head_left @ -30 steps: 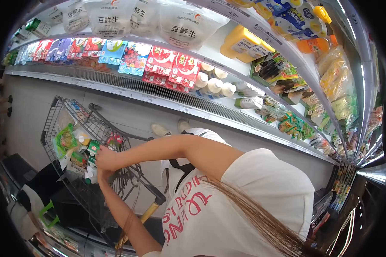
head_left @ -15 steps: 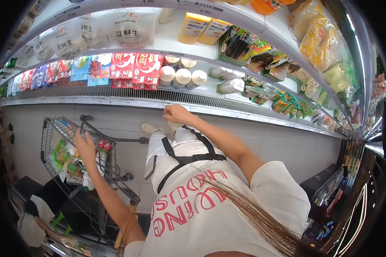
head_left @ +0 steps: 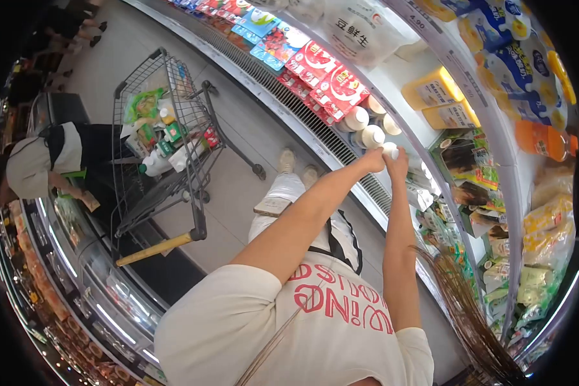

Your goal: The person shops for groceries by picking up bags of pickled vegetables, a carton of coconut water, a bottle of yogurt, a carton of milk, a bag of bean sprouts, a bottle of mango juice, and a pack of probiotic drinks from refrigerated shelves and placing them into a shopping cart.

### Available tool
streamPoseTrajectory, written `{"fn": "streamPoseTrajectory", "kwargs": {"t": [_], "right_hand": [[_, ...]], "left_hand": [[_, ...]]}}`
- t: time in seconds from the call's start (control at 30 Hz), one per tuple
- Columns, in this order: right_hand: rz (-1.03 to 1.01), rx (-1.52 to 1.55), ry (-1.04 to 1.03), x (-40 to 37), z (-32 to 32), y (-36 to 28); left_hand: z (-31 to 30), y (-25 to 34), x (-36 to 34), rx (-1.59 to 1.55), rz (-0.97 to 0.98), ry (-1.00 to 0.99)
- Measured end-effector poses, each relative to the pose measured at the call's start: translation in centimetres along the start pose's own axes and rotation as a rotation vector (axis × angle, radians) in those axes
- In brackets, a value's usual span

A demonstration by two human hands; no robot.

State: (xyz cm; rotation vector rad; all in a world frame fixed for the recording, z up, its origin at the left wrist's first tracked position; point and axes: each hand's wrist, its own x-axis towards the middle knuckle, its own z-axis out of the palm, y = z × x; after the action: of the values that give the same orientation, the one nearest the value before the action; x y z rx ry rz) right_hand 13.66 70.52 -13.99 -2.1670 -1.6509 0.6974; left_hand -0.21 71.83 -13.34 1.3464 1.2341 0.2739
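Observation:
Both of my hands are at the shelf front, closed around a white-capped bottle (head_left: 390, 150) at the near end of a small group. My left hand (head_left: 370, 161) comes in from the left side of the bottle. On its right side is my right hand (head_left: 398, 165). The bottle's lower part is hidden by the hands. Beside it stand other white-capped bottles (head_left: 371, 136), and past them red-and-white drink packs (head_left: 331, 80).
A wire shopping cart (head_left: 202, 119) with groceries stands to the left, its yellow handle (head_left: 153, 249) towards me. Another person (head_left: 35, 164) is at a display case behind the cart. Yellow bottles (head_left: 441, 100) and bagged goods (head_left: 547, 257) fill the shelves at right.
My left hand has moved from beside the cart to the shelf. My right hand has reached forward to the same bottle. The view has turned, and the cart now appears farther from my left arm.

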Motion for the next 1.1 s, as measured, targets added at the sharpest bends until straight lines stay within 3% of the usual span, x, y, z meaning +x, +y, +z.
{"fn": "streamPoseTrajectory", "kwargs": {"t": [0.1, 0.2, 0.23, 0.27, 0.33, 0.47, 0.6, 0.63, 0.77, 0.87, 0.97, 1.1], "right_hand": [[-0.023, -0.034, 0.049, -0.4, 0.4, 0.3], [-0.074, -0.086, 0.144, -1.7, 0.4, 0.2], [-0.076, -0.03, 0.154, -2.1, 0.1, 0.0], [-0.04, -0.039, 0.13, -2.6, -0.5, -1.0], [0.0, -0.058, 0.131, -3.5, -1.0, -2.1], [0.056, 0.001, 0.162, -4.8, 0.0, -1.2], [0.063, 0.089, 0.196, -5.7, -1.6, -1.9], [0.003, 0.11, 0.258, -6.0, -2.2, -2.2], [-0.105, 0.242, 0.336, -7.4, -7.8, -4.8], [-0.09, 0.331, 0.228, -8.7, -14.5, -8.7], [-0.144, 0.436, 0.215, -9.4, -19.5, -12.1], [-0.142, 0.534, 0.293, -8.8, -23.3, -15.7]], "left_hand": [[0.8, -0.9, 0.9, -0.088, 0.135, 0.058], [-2.4, 2.4, -2.4, -0.252, 0.0, -0.132], [-1.1, -0.4, -0.1, -0.316, 0.042, -0.227], [-0.7, -1.2, 0.2, -0.258, 0.093, -0.17], [-1.1, -0.8, -0.4, -0.25, -0.066, -0.197], [-2.1, 1.3, -2.0, -0.233, -0.094, -0.259], [-1.3, -2.0, -0.4, -0.12, 0.102, -0.271], [-1.8, -1.1, -1.1, -0.109, 0.049, -0.293], [-3.0, -0.1, -2.4, -0.332, 0.019, -0.257], [-5.3, 3.6, -6.0, -0.431, -0.088, -0.272], [-8.1, 7.5, -9.3, -0.474, -0.126, -0.415], [-10.4, 4.3, -9.8, -0.992, -0.086, -0.591]]}}
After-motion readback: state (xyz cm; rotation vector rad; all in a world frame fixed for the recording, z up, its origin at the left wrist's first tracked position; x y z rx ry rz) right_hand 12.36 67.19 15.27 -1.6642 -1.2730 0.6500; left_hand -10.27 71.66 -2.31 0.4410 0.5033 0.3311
